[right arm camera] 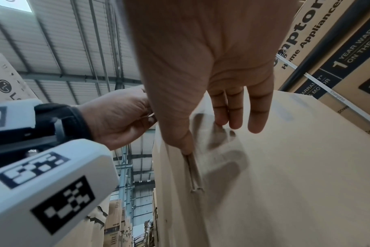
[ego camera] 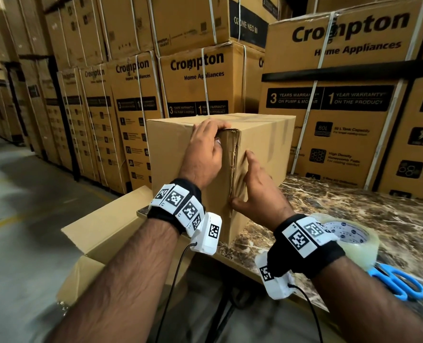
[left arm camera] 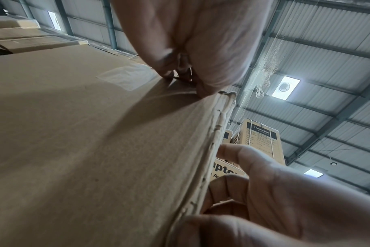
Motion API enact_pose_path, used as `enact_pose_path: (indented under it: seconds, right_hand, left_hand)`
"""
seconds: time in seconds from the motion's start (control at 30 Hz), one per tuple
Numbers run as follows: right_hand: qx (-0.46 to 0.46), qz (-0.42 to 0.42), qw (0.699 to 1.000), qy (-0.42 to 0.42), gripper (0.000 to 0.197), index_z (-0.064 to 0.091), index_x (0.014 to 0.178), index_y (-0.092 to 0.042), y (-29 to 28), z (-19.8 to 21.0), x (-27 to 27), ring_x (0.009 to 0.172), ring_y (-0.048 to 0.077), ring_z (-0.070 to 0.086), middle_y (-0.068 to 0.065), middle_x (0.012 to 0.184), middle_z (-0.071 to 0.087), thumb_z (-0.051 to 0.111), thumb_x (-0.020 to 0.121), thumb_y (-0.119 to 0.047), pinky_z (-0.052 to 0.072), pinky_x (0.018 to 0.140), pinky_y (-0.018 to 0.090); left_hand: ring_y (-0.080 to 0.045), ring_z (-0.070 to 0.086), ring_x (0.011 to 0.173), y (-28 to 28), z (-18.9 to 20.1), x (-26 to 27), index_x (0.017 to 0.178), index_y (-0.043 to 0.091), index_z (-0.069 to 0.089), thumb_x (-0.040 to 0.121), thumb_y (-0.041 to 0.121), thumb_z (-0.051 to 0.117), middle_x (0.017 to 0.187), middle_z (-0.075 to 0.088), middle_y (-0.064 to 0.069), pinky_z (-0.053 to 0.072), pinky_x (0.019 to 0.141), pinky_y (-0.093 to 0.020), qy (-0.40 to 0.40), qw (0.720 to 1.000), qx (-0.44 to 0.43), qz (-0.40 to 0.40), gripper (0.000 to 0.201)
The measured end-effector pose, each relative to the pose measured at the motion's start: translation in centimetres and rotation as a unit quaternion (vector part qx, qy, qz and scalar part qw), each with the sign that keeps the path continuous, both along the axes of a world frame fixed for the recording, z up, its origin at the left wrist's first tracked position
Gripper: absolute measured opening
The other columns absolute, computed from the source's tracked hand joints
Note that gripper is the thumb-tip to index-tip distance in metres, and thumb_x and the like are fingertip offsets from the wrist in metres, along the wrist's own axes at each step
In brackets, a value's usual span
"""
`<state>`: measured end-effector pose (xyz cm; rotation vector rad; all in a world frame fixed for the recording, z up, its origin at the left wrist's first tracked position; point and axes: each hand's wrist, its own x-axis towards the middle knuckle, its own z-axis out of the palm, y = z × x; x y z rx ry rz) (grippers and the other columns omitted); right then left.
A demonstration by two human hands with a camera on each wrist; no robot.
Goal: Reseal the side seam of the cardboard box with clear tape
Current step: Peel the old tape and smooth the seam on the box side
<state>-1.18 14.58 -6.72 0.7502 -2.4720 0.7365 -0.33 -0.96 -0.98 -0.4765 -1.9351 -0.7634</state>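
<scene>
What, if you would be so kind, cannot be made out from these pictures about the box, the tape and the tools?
- Tape roll: head view, partly hidden behind the right hand's wristband; a loose end cannot be seen.
- Scissors: head view, blades hidden behind the right forearm.
- Cardboard box seam: its lower end is covered by the right hand; fresh tape is too faint to judge.
- Left hand: fingertips curl over the box's top edge, hidden.

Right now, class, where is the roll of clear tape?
In the head view the roll of clear tape lies on the marble tabletop at lower right, just behind the right hand's wrist, with the blue scissors beside it.
</scene>
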Motion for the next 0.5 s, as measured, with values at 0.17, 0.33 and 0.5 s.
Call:
enact_pose_path:
  seconds: [0.17, 0.33, 0.5]
  right_hand:
    - [-0.021, 0.019, 0.999, -0.016, 0.112, -0.007, 0.153, -0.025, 0.5, -0.1, 0.3, 0.127, 0.022, 0.048, 0.01, 0.148, 0.038, 0.076, 0.079, -0.032, 0.041, 0.11, 0.042]
    - [-0.015, -0.028, 0.999, -0.01, 0.109, -0.005, 0.153, -0.019, -0.6, -0.5, 1.2, 0.129, 0.026, 0.042, 0.011, 0.148, 0.034, 0.075, 0.079, -0.032, 0.039, 0.11, 0.039]
    - [0.006, -0.026, 1.0, -0.015, 0.108, -0.005, 0.152, -0.008, -1.0, -0.2, 1.3, 0.134, 0.03, 0.034, 0.018, 0.149, 0.029, 0.074, 0.08, -0.025, 0.029, 0.114, 0.034]
  left_hand:
    - [-0.017, 0.048, 0.12, -0.1, 0.1, 0.0, 0.123, 0.013, 0.056, 0.089, -0.002, 0.043, 0.123, 0.056, -0.003, 0.039, 0.108, -0.039, -0.004, 1.0, -0.002, -0.001, 0.039]
    - [-0.019, 0.049, 0.12, 0.0, -0.1, -0.1, 0.122, 0.013, 0.056, 0.089, -0.002, 0.042, 0.122, 0.057, -0.004, 0.04, 0.107, -0.04, -0.002, 1.0, 0.007, 0.001, 0.039]
    - [-0.018, 0.048, 0.12, -0.2, 0.1, 0.1, 0.123, 0.014, 0.056, 0.089, -0.002, 0.043, 0.124, 0.057, -0.004, 0.04, 0.107, -0.039, -0.007, 1.0, -0.002, 0.002, 0.039]
